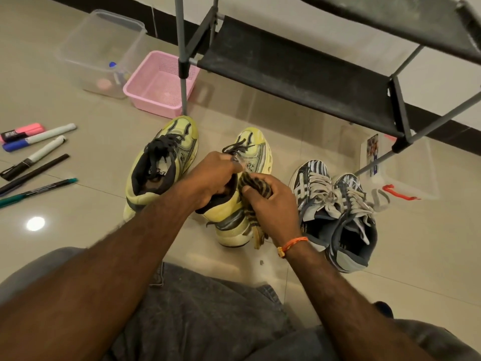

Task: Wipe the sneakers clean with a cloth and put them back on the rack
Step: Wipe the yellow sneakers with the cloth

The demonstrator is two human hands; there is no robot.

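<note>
Two yellow sneakers stand on the tiled floor. My left hand [216, 178] grips the right yellow sneaker [250, 152] at its opening and tongue. My right hand [270, 201] holds a striped brown cloth [253, 185] bunched against that sneaker's outer side; the cloth's end hangs down by the heel. The other yellow sneaker [161, 165] stands free to the left. A pair of blue-and-white sneakers [335, 217] lies to the right, untouched. The black shoe rack [299, 71] stands behind, its lower shelf bare.
A pink basket [158, 84] and a clear plastic tub [101, 53] sit at the back left by the rack's leg. Several markers and pens [36, 157] lie on the floor at the left. Another clear container [400, 168] stands under the rack's right end.
</note>
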